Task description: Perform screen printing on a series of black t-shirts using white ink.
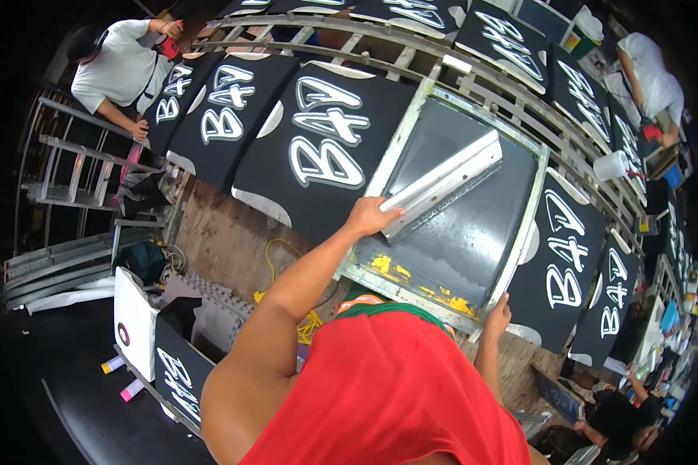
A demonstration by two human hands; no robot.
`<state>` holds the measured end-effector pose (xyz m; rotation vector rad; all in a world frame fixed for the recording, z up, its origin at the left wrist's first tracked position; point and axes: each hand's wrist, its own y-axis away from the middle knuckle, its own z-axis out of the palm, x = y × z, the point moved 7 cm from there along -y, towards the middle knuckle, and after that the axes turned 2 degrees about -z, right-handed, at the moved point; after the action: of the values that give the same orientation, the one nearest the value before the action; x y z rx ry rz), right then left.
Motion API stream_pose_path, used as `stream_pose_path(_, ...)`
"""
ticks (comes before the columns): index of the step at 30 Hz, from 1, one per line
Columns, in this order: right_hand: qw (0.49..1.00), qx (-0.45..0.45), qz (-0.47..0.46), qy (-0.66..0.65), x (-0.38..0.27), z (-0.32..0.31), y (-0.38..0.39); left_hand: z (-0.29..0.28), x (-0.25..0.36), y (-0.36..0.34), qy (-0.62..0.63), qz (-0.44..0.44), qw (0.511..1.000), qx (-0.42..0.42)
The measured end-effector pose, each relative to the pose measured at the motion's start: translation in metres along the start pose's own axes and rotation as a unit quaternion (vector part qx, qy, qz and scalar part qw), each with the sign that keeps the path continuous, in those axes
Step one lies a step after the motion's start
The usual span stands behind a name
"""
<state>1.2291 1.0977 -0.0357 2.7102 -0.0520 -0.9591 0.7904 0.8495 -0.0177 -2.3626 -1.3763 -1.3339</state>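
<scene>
My left hand (372,216) is closed around the lower-left end of a long silver squeegee (442,182), which lies diagonally over a screen-printing frame (533,182). The frame has a pale, worn metal rim and a dark grey mesh, with yellow patches along its lower part. My right hand (496,316) grips the frame's right side near the bottom corner. Directly left of the frame lies a black printed panel (267,174) with large white lettering; another such panel (531,298) is on its right.
More printed panels line curved metal rails (353,48). Co-workers stand at upper left (120,70), upper right (647,77) and lower right (613,426). A white bucket (609,164) is on the right. Metal racks (77,170) are at left, yellow cable (310,325) below.
</scene>
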Motion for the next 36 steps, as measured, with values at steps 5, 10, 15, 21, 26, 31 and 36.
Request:
stream_pose_path(5, 0.999, 0.025, -0.009, -0.033, -0.001, -0.002, -0.015, 0.0, 0.001, -0.011, -0.009, 0.004, 0.998, -0.061)
stream_pose_path(10, 0.924, -0.006, -0.358, 0.131, -0.168, -0.014, -0.066, -0.034, 0.066, -0.032, -0.186, 0.125, 0.972, -0.077)
stream_pose_path(15, 0.749, -0.104, -0.575, 0.313, -0.303, 0.039, -0.122, -0.045, 0.14, -0.097, -0.259, 0.367, 0.893, -0.034)
stream_pose_path(21, 0.787, -0.146, -0.483, 0.354, -0.308, 0.126, -0.278, -0.001, 0.164, -0.268, -0.358, 0.295, 0.886, -0.027)
stream_pose_path(26, 0.816, -0.06, -0.484, 0.311, -0.329, 0.131, -0.294, 0.016, 0.163, -0.299, -0.375, 0.229, 0.898, -0.011)
stream_pose_path(31, 0.805, -0.152, -0.441, 0.366, -0.235, 0.096, -0.176, 0.02, 0.113, -0.164, -0.426, 0.189, 0.882, -0.07)
stream_pose_path(36, 0.841, -0.239, -0.399, 0.276, -0.111, 0.029, -0.001, 0.023, 0.031, 0.041, -0.325, 0.237, 0.91, -0.099)
